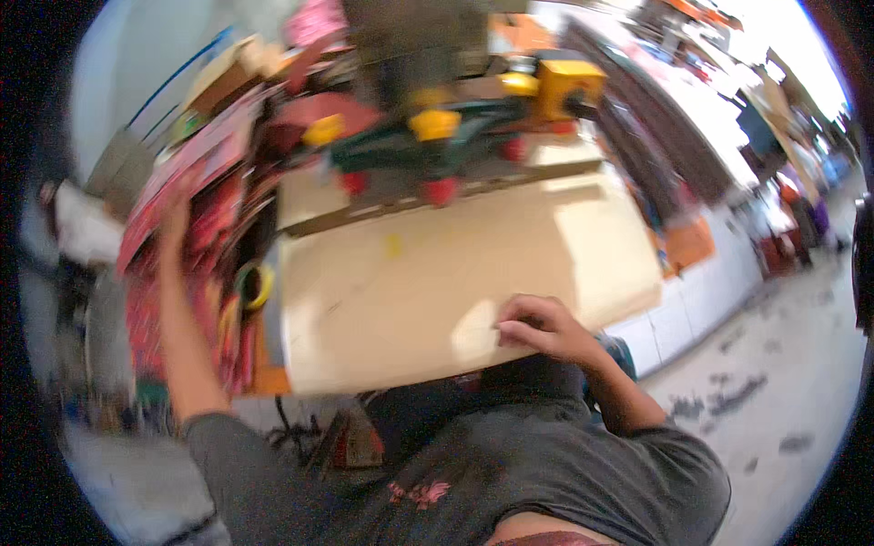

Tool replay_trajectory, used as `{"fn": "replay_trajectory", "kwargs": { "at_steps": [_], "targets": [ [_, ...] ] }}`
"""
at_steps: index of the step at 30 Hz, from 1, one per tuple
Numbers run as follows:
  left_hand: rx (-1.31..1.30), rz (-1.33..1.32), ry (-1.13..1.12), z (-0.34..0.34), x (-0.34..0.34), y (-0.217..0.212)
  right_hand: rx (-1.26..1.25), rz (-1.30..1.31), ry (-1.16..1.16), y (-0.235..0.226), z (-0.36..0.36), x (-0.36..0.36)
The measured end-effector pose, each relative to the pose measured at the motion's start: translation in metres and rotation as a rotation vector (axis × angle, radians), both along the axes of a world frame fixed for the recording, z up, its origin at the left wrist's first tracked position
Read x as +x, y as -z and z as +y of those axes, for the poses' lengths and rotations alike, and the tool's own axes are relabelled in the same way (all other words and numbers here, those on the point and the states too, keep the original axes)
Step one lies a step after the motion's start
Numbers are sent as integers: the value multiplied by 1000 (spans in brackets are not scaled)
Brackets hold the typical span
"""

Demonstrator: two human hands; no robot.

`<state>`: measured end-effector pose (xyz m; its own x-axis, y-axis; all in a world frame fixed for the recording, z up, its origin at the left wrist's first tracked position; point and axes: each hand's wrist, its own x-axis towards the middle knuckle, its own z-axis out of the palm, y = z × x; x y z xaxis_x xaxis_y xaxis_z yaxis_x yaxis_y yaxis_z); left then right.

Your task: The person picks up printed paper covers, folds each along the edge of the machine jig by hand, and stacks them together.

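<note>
My left arm stretches forward on the left, and my left hand (176, 202) is over a pile of red sheets (205, 177); motion blur hides its fingers, so any grip is unclear. Above the near right part of a wide tan work board (401, 309), my right hand (539, 326) is closed, thumb and fingers curled together, and nothing shows in it. Behind the board stands a dark green machine (446, 136) with yellow caps and red round knobs along its front. No hand touches this machine.
A roll of yellow tape (257, 286) sits between the red sheets and the board. A yellow box-shaped part (569, 84) is at the machine's right. Long dark brown strips (651, 118) run along the right, beside an orange piece (689, 244). White tiles (696, 305) face the ledge.
</note>
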<state>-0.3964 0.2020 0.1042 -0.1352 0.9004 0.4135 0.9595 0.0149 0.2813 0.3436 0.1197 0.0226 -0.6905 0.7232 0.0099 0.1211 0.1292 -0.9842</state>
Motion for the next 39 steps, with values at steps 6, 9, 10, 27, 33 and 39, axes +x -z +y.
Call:
{"fn": "replay_trajectory", "kwargs": {
  "at_steps": [6, 9, 10, 27, 33, 39],
  "targets": [
    [-70, 112, -248, -30, -116, -5, 202, 31, 135, -62, 8, 45],
    [-66, 67, -259, -14, -102, 3, 744, -110, 605, -92, 35, 102],
    [-75, 19, -248, 9, -71, 17, 860, -95, 809, -99, 46, 124],
    [399, 143, -177, -129, 92, -22, 561, -782, 1279, -134, 185, 364],
    [501, 4, -173, -198, 242, -22, 607, -713, 1333, -123, 202, 380],
    [511, -505, -177, -227, 324, 31, 640, -669, 1296, -123, 214, 412]
  ]
}}
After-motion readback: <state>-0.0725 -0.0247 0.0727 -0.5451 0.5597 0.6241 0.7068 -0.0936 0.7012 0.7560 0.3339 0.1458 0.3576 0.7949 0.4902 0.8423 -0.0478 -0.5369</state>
